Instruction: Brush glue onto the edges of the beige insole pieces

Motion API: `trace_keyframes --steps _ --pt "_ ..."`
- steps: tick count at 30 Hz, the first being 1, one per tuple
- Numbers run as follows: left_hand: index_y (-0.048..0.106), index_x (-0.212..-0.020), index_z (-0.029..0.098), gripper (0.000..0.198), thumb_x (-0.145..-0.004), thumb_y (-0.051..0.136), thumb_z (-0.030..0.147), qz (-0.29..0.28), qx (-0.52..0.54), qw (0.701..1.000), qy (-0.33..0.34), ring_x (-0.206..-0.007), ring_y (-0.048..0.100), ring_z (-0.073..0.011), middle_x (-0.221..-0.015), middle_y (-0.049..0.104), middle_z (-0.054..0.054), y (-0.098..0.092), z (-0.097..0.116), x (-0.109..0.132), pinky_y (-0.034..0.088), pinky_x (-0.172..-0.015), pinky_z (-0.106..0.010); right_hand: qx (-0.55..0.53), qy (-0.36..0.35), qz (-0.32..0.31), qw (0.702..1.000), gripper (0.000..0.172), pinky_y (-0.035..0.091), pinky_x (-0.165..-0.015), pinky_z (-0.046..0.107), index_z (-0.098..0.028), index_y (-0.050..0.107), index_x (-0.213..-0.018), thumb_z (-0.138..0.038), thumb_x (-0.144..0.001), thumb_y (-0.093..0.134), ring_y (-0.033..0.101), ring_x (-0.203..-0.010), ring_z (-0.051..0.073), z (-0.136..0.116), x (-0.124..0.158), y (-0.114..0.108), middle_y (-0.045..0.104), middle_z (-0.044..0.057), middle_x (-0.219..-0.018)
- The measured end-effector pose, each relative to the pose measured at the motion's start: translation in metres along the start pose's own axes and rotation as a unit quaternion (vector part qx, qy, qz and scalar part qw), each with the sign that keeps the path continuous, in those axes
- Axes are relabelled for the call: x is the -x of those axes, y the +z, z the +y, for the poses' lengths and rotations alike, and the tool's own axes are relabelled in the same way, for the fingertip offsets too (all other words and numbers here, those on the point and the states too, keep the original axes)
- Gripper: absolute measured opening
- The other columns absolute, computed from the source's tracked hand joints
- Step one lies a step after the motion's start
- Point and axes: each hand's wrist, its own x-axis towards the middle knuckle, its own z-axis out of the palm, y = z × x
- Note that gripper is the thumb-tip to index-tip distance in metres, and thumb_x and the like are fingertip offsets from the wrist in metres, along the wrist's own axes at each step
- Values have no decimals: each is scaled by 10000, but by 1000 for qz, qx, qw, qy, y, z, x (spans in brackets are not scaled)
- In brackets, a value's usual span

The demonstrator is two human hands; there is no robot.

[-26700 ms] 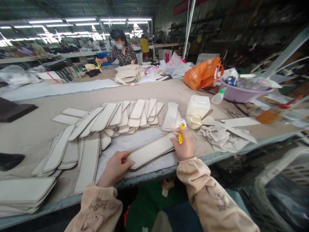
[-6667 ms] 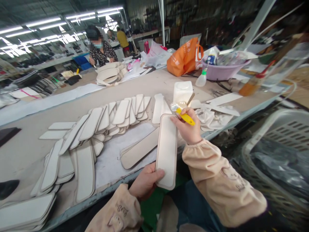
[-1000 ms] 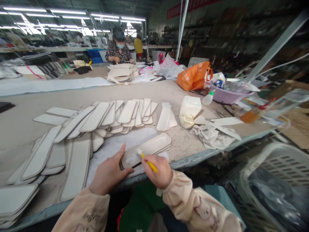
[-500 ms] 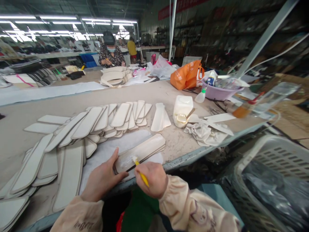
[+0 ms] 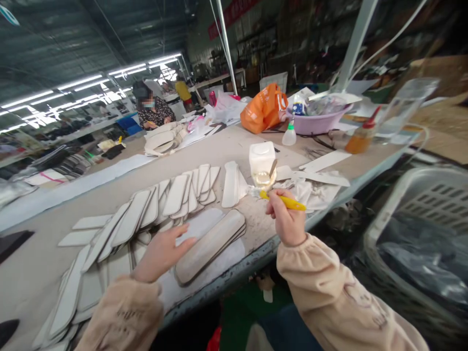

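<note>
My right hand point(image 5: 287, 214) grips a yellow-handled brush point(image 5: 292, 202), its bristle end pointing left, just in front of a cut-open white plastic jug point(image 5: 262, 158) of pale paste with a stick standing in it. Fingers spread, my left hand point(image 5: 166, 251) hovers at the left end of a small stack of long rounded pale strips point(image 5: 212, 243), which lies on white paper point(image 5: 203, 224). Whether that hand touches the paper I cannot tell. Many more overlapping strips point(image 5: 133, 214) lie left of and behind it. A couple of short strips point(image 5: 230, 185) lie left of the jug.
Crumpled white cloth point(image 5: 314, 195) lies right of the jug. Farther back are an orange bag point(image 5: 263, 108), a purple basin point(image 5: 318, 122) and a red-tipped bottle of amber liquid point(image 5: 361, 136). A plastic crate point(image 5: 380, 214) stands beyond the table's right edge. Across the table sits a co-worker point(image 5: 155, 112).
My right hand has carried the brush from the top strip of the stack rightward and away to the jug. My left hand has come off the strip's end. The camera view has tilted.
</note>
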Motion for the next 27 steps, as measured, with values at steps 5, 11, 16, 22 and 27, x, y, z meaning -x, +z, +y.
trace_keyframes --steps 5,11,16,22,27 --pt "711 -1044 177 464 -823 505 529 -68 -17 996 51 -988 654 -228 -1054 723 -75 3 76 -101 465 -829 -274 -36 12 33 999 236 376 -489 220 -190 576 -868 -416 -916 525 468 -482 92 2 -6 -3 550 -44 -557" --pt "695 -626 189 306 -697 648 483 -87 -80 993 28 -803 635 -224 -613 646 -49 36 115 -172 406 -683 -267 -19 6 19 1000 247 401 -522 234 -192 576 -894 -427 -925 510 495 -503 98 5 -8 -7 562 -36 -578" --pt "643 -489 203 228 -614 692 387 -87 -101 991 22 -698 619 -202 -518 589 -34 43 117 -184 382 -617 -262 -5 13 20 1000 253 421 -529 244 -194 572 -903 -436 -928 498 529 -526 111 6 -13 -13 564 -28 -583" --pt "699 -600 205 73 -613 628 220 -38 -82 996 17 -684 618 -179 -602 657 -29 41 111 -183 381 -597 -241 18 2 17 1000 254 469 -558 260 -197 577 -928 -434 -936 486 573 -555 125 9 -13 -16 573 -24 -595" --pt "707 -834 184 246 -742 504 288 72 -52 996 19 -788 603 -198 -763 681 -51 4 103 -151 402 -695 -269 24 -50 1 998 235 536 -655 299 -208 601 -1028 -398 -934 498 645 -702 152 15 -11 -14 650 29 -829"
